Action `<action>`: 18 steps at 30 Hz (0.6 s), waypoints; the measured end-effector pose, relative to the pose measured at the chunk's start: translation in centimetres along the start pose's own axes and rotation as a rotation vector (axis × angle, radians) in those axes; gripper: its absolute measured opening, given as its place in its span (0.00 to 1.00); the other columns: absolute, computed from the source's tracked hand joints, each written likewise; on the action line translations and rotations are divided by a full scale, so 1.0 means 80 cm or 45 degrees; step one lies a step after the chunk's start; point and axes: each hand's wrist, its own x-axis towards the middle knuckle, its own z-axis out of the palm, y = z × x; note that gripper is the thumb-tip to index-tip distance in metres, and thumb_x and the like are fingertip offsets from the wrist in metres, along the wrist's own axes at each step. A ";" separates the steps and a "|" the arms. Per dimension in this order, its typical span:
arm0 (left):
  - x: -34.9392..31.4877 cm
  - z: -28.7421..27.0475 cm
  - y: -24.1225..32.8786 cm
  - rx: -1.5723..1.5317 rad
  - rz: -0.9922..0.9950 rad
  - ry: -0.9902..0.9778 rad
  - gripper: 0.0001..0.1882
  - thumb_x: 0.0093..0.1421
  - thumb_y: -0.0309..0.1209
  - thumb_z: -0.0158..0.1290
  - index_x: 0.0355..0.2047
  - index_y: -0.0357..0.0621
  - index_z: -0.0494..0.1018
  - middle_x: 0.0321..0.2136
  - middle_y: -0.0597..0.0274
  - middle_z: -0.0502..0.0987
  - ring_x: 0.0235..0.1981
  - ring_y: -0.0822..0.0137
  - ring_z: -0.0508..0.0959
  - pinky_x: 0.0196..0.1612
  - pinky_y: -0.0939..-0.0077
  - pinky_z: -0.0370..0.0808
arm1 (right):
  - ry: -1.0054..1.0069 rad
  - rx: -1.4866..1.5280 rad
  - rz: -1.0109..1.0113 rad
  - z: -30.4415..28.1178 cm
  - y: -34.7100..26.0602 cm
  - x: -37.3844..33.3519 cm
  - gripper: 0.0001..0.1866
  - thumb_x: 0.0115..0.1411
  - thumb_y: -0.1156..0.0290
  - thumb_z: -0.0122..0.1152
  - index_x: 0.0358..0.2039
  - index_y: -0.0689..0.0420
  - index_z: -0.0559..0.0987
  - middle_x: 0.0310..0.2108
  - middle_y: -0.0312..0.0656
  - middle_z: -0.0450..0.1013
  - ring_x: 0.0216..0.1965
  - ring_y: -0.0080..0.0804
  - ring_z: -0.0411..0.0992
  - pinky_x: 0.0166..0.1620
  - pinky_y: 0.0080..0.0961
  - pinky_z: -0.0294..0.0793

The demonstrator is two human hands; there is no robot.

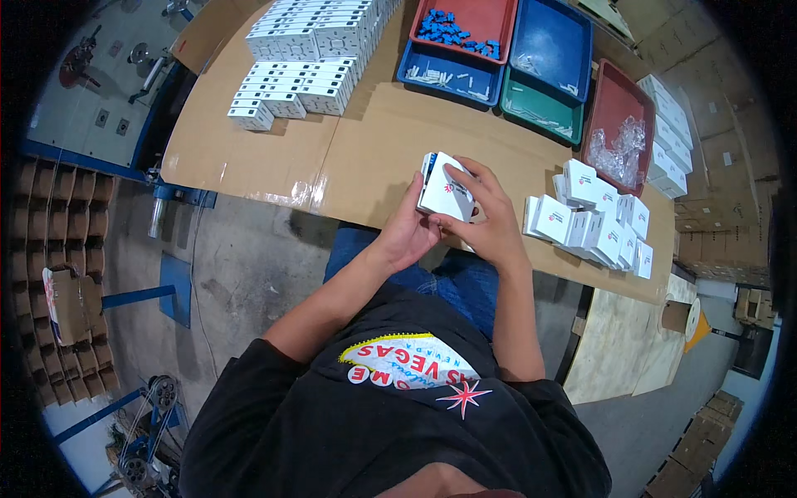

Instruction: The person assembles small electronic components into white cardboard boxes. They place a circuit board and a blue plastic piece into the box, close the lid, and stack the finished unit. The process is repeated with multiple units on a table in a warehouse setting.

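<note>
A small white cardboard box (448, 197) with a little printed mark is held up between my hands, just over the table's near edge. Its flap stands slightly apart on the left side, and something blue shows in the gap. My left hand (405, 232) cups the box from the left and below, fingers closed around it. From the right, my right hand (496, 217) grips the same box, with fingertips on its top face and thumb along its lower edge. The rest of what lies inside is hidden.
A cardboard-covered table (374, 141) carries stacked white boxes (311, 87) at far left and a pile of small white boxes (594, 220) at right. Behind stand a red tray (469, 50) of blue parts, blue and green trays (540, 124), and a red tray (618, 108) with clear plastic pieces.
</note>
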 end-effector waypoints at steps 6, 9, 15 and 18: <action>-0.001 -0.004 0.002 0.024 -0.026 -0.077 0.35 0.76 0.59 0.31 0.69 0.47 0.60 0.61 0.55 0.72 0.61 0.58 0.75 0.63 0.59 0.73 | -0.005 -0.013 -0.021 0.002 0.000 0.001 0.41 0.45 0.62 0.83 0.62 0.51 0.79 0.63 0.49 0.70 0.63 0.48 0.71 0.61 0.39 0.73; -0.002 -0.002 0.002 0.060 -0.036 -0.005 0.36 0.76 0.60 0.31 0.69 0.47 0.60 0.61 0.55 0.72 0.61 0.58 0.75 0.63 0.59 0.73 | -0.019 0.004 -0.012 0.004 -0.001 0.002 0.41 0.45 0.62 0.83 0.61 0.51 0.79 0.63 0.49 0.70 0.63 0.47 0.71 0.61 0.39 0.73; -0.001 -0.009 -0.001 0.029 -0.029 -0.052 0.35 0.75 0.61 0.33 0.69 0.49 0.60 0.60 0.55 0.72 0.60 0.59 0.75 0.62 0.59 0.74 | -0.041 0.033 0.024 0.004 -0.002 0.001 0.41 0.44 0.62 0.83 0.61 0.52 0.79 0.64 0.48 0.69 0.64 0.47 0.70 0.62 0.39 0.72; -0.003 -0.003 0.003 0.102 -0.041 -0.041 0.35 0.75 0.61 0.33 0.69 0.49 0.60 0.60 0.55 0.73 0.60 0.59 0.76 0.62 0.59 0.74 | -0.043 0.050 0.037 0.003 -0.001 0.000 0.41 0.44 0.62 0.83 0.61 0.52 0.79 0.64 0.48 0.69 0.64 0.47 0.70 0.62 0.39 0.72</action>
